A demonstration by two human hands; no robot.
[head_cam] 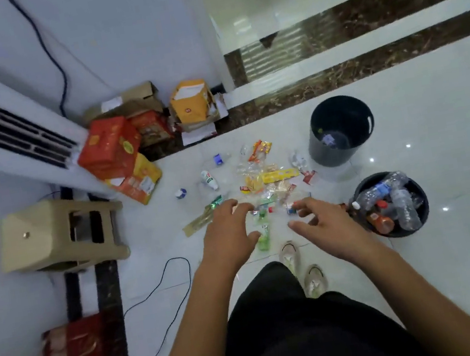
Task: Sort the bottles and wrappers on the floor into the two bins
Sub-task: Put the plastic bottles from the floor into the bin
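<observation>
Wrappers [271, 178] and small bottles lie scattered on the white floor, among them a white bottle with a green label [208, 179] and a green wrapper [263, 236]. A tall black bin [340, 129] stands at the back right, nearly bare inside. A nearer black bin [392, 204] is packed with plastic bottles. My left hand [230, 231] hovers over the near edge of the litter, fingers spread and holding nothing. My right hand [321, 219] reaches beside it, fingers loosely curled, nothing in it.
Red and orange cartons [118, 157] are stacked at the back left beside a white air conditioner [0, 123]. A beige plastic stool [56, 232] stands left. A black cable [164, 286] loops on the floor. My shoes [301, 266] are just below the litter.
</observation>
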